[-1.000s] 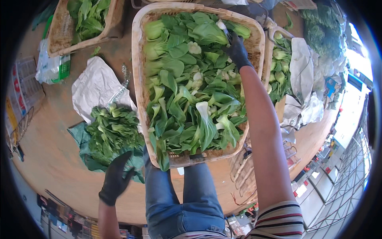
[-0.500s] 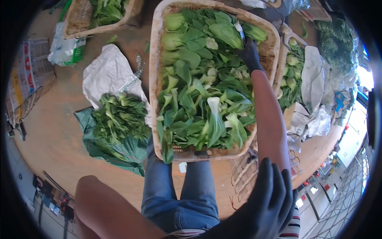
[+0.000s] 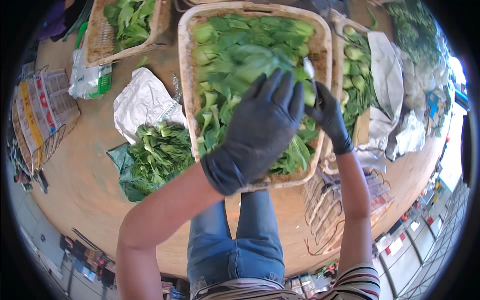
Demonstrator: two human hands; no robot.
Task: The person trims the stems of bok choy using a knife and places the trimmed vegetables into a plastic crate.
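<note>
A large plastic basket [image 3: 326, 55] of bok choy [image 3: 205, 55] stands before me. My left hand [image 3: 262, 122], in a black glove, is over the middle with its back up. Its fingers curve over a bok choy whose blurred leaves [image 3: 255, 60] show beyond the fingertips; the palm side is hidden. A pale stem base [image 3: 308, 94] shows between my two hands. My right hand [image 3: 327, 112], also black-gloved, is closed at the basket's right side. It grips a slim knife [image 3: 310, 70] that points away from me, its far part bright white.
On the left a leafy green heap [image 3: 160, 155] lies on a green bag beside a white sack [image 3: 145, 100]. Another basket [image 3: 92, 47] with greens stands at the far left. To the right is a bok choy container [image 3: 357, 65]; a wire-rimmed basket [image 3: 330, 205] lies nearer.
My left hand has swung from the lower right up over the basket, onto a bok choy. My right hand has drawn back toward me from the basket's far right corner, still with the knife.
</note>
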